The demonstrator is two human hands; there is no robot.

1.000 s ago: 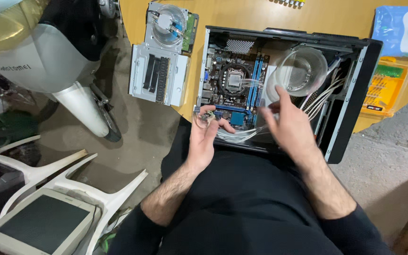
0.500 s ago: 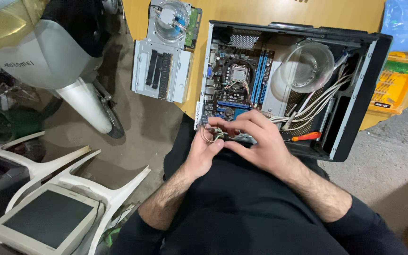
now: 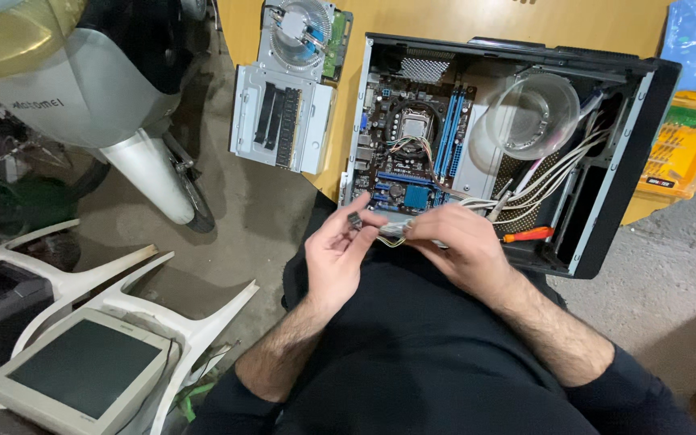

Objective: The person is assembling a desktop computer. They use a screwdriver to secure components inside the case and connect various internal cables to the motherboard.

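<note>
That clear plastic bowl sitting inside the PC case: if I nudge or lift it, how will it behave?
The bowl looks thin and see-through, so it is probably light and would slide or tip at a light push. It seems to rest on a bundle of pale cables rather than a flat floor, so it is likely unsteady. Its smooth wall may be slippery; gripping the rim seems safer.

We are looking at an informal repair corner — a garage or home workshop. An open computer case (image 3: 517, 153) with its motherboard (image 3: 412, 145) bared lies on a wooden table (image 3: 445, 20), beside a removed drive cage (image 3: 283, 117) and a screwdriver set (image 3: 678, 153). The concrete floor (image 3: 267, 217) holds a parked scooter (image 3: 82, 89), white plastic chairs (image 3: 163, 314) and an old monitor (image 3: 74, 374) — storage and work sharing one room.
</note>
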